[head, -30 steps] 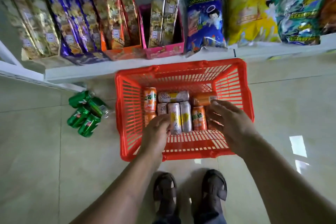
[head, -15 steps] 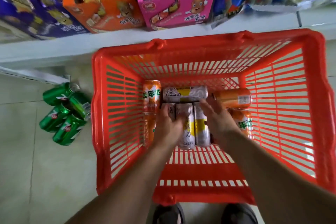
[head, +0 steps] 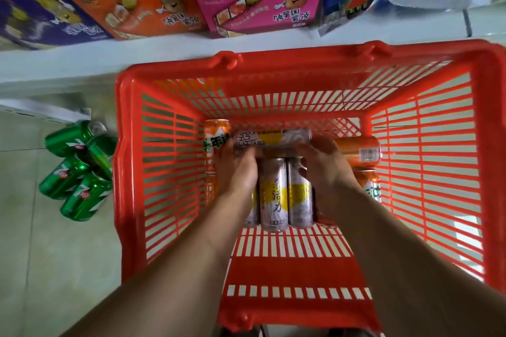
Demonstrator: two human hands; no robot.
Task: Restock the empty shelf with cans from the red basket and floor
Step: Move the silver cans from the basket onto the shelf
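Note:
A red basket [head: 301, 60] stands on the floor below me. It holds silver-and-yellow cans [head: 273, 194] lying side by side, one silver can lying crosswise [head: 273, 138] behind them, and orange cans [head: 358, 149] at both sides. My left hand [head: 236, 172] curls over the leftmost silver can, whose lower end shows under my wrist. My right hand [head: 327, 169] curls over an orange can just right of the silver ones, thumb against the neighbouring silver can. Several green cans [head: 79, 169] lie on the floor left of the basket.
A white shelf edge [head: 82, 63] runs right behind the basket. On it stand orange [head: 131, 0] and pink snack boxes [head: 260, 3], with purple and blue packs beside them. Pale floor tiles [head: 54, 268] lie left of the basket.
The view has come down close over the basket. Both hands have moved deeper in, from hovering over the cans to closing on them.

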